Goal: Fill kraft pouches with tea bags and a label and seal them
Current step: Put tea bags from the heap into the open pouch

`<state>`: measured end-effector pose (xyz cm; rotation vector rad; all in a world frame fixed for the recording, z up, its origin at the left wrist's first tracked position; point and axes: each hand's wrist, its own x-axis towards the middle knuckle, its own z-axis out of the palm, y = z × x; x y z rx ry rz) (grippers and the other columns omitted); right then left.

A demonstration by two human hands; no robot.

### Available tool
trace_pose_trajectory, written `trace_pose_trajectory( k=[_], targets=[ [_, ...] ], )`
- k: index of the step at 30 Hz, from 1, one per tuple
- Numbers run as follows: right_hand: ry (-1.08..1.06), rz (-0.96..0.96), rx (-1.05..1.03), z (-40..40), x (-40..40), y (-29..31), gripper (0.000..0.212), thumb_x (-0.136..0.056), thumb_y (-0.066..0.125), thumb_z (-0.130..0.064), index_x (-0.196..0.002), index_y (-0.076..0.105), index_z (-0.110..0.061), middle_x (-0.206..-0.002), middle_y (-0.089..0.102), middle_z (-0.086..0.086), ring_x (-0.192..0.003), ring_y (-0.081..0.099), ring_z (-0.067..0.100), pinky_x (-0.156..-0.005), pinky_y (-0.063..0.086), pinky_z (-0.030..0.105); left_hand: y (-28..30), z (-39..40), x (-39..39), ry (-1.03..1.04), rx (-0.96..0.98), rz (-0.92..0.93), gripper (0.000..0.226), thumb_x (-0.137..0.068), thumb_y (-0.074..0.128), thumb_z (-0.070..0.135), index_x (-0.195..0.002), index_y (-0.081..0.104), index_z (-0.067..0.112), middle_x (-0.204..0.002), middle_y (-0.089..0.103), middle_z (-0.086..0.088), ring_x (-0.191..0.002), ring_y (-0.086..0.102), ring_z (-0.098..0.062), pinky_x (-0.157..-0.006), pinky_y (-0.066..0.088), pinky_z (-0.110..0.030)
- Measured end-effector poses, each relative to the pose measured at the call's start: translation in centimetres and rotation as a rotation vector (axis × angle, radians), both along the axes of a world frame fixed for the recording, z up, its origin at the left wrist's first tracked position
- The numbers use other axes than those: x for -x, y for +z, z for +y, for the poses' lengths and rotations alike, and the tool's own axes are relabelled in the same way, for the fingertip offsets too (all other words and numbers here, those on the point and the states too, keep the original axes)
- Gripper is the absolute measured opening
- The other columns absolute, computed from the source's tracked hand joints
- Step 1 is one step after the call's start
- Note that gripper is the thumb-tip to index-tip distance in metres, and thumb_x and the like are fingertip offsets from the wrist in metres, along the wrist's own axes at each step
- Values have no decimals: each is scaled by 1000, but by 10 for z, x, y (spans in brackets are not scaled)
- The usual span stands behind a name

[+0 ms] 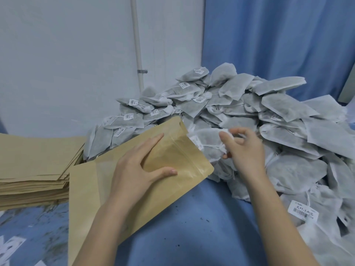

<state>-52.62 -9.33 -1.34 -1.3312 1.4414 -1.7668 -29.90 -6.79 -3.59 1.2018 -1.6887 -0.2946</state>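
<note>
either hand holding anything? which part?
Left hand holds the kraft pouch near its open top. Right hand pinches a tea bag at its right end.

Both forearms are bare up to the bottom edge of the view, with no sleeve on them. The left hand and the right hand wear no gloves, rings or watch.

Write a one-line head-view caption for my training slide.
Left hand holds a kraft pouch; right hand pinches a tea bag at its mouth.
</note>
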Motion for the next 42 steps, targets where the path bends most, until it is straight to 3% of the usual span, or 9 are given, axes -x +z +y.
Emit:
trace_pose_trajectory(
  k=[3,8,11,14,20,24,32,37,42],
  targets=[
    [270,161,-42,4,-7,1,5,-83,67,-29,-86,67,-26,-51,60,-14,-45,54,3,-56,47,25,1,1,6,-27,-2,-23,79,-44,77,64,-115,43,72,-120,47,47,-116,37,23,-94,26,2],
    [743,545,-220,15,-6,4,24,-93,43,-46,-106,63,-52,-108,65,-22,-96,60,-6,-83,46,13,-1,2,12,-31,-24,-116,81,-46,76,65,-122,46,64,-135,50,23,-128,42,-2,-109,34,-36],
    [316,574,-45,8,8,2,20,-89,54,-43,-104,62,-52,-111,64,-9,-97,57,6,-86,42,22,-1,2,10,-12,-20,-111,80,-47,74,66,-122,46,64,-134,50,24,-128,41,0,-109,34,-36],
    [-426,957,-52,-2,30,-1,24,-85,60,-43,-104,70,-32,-138,43,-2,-129,30,20,-100,17,32,-1,2,8,-9,-18,-94,81,-47,73,67,-122,44,65,-134,50,26,-128,40,1,-110,34,-35],
    [-553,1124,-442,-8,50,-12,65,-89,39,-58,-136,46,-13,-156,-1,14,-142,-12,30,-110,-13,46,-2,1,11,-24,-32,-102,81,-47,73,68,-123,44,65,-136,49,24,-129,41,-2,-110,33,-38],
    [-557,986,-372,-6,46,-9,70,-92,41,-47,-142,28,1,-157,5,10,-144,-3,23,-116,-2,45,-2,1,9,-19,-27,-86,81,-47,74,67,-123,44,65,-135,50,24,-129,41,0,-110,33,-37],
    [-472,293,503,8,-2,11,32,-81,64,-4,-110,67,-16,-109,66,-11,-98,59,-3,-83,46,12,1,3,8,-15,-13,-77,80,-46,73,66,-120,43,67,-135,50,23,-128,40,3,-110,33,-34],
    [-33,-332,214,8,3,13,39,-76,71,-6,-105,60,-29,-73,67,-11,-65,60,6,-67,52,22,1,3,7,-14,10,-58,79,-46,74,65,-120,46,65,-133,52,25,-127,40,7,-109,32,-26],
    [156,-305,12,4,5,9,46,-74,72,2,-112,58,-20,-73,68,0,-60,64,7,-51,50,16,1,3,5,15,27,-52,80,-47,75,63,-121,46,65,-133,51,24,-127,41,3,-110,33,-29]
  ],
)
